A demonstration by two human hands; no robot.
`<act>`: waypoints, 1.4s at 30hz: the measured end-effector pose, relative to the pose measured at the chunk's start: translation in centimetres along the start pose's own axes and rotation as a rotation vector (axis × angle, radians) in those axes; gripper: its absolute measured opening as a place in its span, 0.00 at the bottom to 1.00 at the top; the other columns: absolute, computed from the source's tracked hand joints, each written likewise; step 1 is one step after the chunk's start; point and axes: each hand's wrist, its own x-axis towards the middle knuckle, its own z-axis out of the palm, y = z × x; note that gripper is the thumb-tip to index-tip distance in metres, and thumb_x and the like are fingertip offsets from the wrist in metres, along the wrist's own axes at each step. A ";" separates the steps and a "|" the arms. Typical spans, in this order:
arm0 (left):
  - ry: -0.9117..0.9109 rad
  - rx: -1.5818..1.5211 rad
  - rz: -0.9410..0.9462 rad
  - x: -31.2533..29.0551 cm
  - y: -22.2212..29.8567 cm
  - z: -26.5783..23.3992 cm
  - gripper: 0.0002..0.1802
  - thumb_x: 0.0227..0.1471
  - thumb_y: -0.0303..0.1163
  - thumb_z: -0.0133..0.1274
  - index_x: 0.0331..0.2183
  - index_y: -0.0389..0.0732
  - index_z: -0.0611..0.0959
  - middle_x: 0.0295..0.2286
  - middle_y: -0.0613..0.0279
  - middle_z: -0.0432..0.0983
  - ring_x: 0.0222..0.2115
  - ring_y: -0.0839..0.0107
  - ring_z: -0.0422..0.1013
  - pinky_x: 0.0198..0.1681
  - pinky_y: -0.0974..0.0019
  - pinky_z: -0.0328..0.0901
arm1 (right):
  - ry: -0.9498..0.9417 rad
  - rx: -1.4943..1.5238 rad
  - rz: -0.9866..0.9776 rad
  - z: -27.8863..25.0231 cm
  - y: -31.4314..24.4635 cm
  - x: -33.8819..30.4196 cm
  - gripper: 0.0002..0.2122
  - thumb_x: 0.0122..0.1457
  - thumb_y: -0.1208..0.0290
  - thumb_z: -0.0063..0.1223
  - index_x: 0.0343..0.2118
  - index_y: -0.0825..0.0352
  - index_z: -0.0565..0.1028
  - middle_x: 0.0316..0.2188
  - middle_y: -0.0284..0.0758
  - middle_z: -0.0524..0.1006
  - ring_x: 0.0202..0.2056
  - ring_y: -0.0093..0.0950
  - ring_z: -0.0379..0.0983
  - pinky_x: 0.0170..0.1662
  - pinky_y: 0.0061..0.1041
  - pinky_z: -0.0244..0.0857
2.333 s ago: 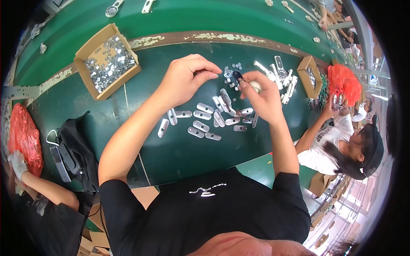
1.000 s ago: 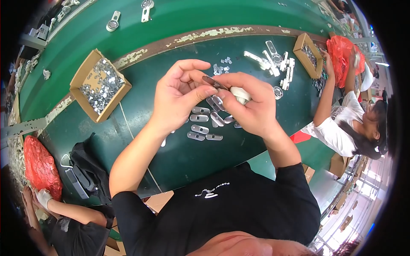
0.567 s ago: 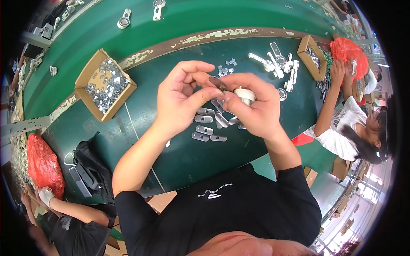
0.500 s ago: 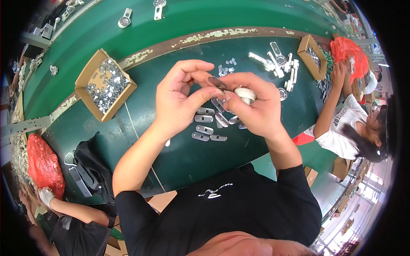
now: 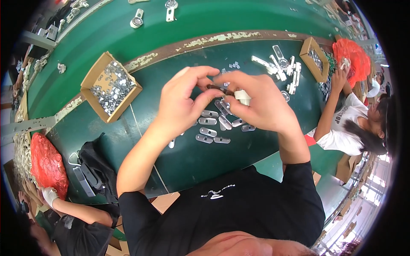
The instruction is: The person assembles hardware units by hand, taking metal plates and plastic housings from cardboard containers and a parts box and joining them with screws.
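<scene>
Above the table, my two hands meet with fingers closed around small parts. My left hand (image 5: pixel 181 100) pinches a dark, narrow piece (image 5: pixel 220 89) between thumb and fingers. A white, rounded plastic part (image 5: pixel 242 97) sits in the grip of my right hand (image 5: pixel 269 102), up against the dark piece; its far end is hidden by my fingers. Beneath the hands lie several grey oval metal plates (image 5: pixel 208 121), each with a small dark opening. Small clear bits (image 5: pixel 234 65) are scattered just beyond my fingers.
An open cardboard box (image 5: pixel 112 91) of small shiny pieces stands at left, another box (image 5: pixel 314 59) at right. White plastic assemblies (image 5: pixel 279 64) lie at right. A black bag (image 5: pixel 96 164) rests at lower left. A green belt (image 5: pixel 239 17) runs behind. People work on both sides near red bags (image 5: pixel 352 59).
My right hand has turned, so the white part shows from another side and the dark piece lies flatter. Both hands stay close together. The co-worker's hand at right has shifted slightly.
</scene>
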 end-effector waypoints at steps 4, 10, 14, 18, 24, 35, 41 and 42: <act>-0.037 0.053 -0.009 0.1 0.1 0.2 0.25 0.44 0.22 0.69 0.47 0.41 0.81 0.27 0.62 0.79 0.28 0.68 0.77 0.32 0.65 0.70 | -0.056 -0.114 -0.004 -0.6 0.4 0.5 0.21 0.53 0.79 0.59 0.51 0.65 0.71 0.28 0.37 0.82 0.25 0.40 0.79 0.29 0.33 0.68; -0.180 -0.010 -0.255 0.0 -0.2 -0.3 0.21 0.52 0.24 0.65 0.49 0.39 0.81 0.26 0.61 0.80 0.27 0.68 0.78 0.33 0.64 0.70 | -0.182 -0.240 0.014 -0.3 0.1 1.9 0.23 0.53 0.79 0.59 0.53 0.65 0.68 0.29 0.39 0.82 0.27 0.44 0.78 0.30 0.36 0.68; -0.415 -0.055 -0.325 0.2 -1.2 -0.8 0.15 0.58 0.28 0.59 0.48 0.38 0.83 0.27 0.58 0.81 0.27 0.66 0.78 0.33 0.62 0.71 | -0.159 -0.168 -0.031 0.4 1.0 3.0 0.21 0.53 0.78 0.59 0.51 0.65 0.69 0.28 0.39 0.82 0.28 0.43 0.79 0.30 0.34 0.69; -0.248 -0.517 -0.427 0.2 -3.3 -0.4 0.14 0.66 0.29 0.52 0.49 0.33 0.83 0.32 0.60 0.85 0.35 0.77 0.79 0.38 0.70 0.72 | 0.027 0.266 0.147 1.2 1.8 4.2 0.15 0.57 0.81 0.57 0.46 0.68 0.70 0.28 0.33 0.83 0.29 0.28 0.82 0.27 0.24 0.69; 0.072 -0.792 -0.542 0.8 -6.5 -1.2 0.16 0.68 0.36 0.51 0.50 0.37 0.82 0.36 0.59 0.83 0.36 0.76 0.77 0.43 0.69 0.72 | 0.429 0.987 0.262 2.9 6.3 6.8 0.08 0.68 0.70 0.56 0.40 0.70 0.75 0.34 0.38 0.80 0.32 0.30 0.82 0.24 0.24 0.74; 0.172 -0.961 -0.577 0.7 -8.3 -0.8 0.14 0.66 0.33 0.54 0.50 0.36 0.81 0.44 0.53 0.82 0.41 0.67 0.80 0.42 0.66 0.76 | 0.169 1.135 0.124 3.9 6.3 9.1 0.12 0.70 0.74 0.48 0.52 0.73 0.71 0.44 0.41 0.78 0.47 0.38 0.80 0.53 0.37 0.76; 0.133 -0.988 -0.620 0.9 -7.7 -1.3 0.20 0.67 0.28 0.50 0.58 0.33 0.74 0.43 0.49 0.81 0.40 0.64 0.81 0.43 0.65 0.77 | 0.082 0.840 0.110 4.9 4.5 11.1 0.14 0.71 0.71 0.48 0.56 0.68 0.71 0.49 0.40 0.78 0.50 0.28 0.76 0.55 0.31 0.74; 0.122 -1.000 -0.614 0.9 -7.9 -1.3 0.20 0.67 0.30 0.51 0.58 0.34 0.75 0.44 0.51 0.81 0.42 0.65 0.80 0.45 0.65 0.77 | 0.059 0.830 0.139 5.1 4.2 11.4 0.13 0.71 0.70 0.50 0.55 0.67 0.72 0.49 0.39 0.78 0.49 0.24 0.74 0.54 0.27 0.72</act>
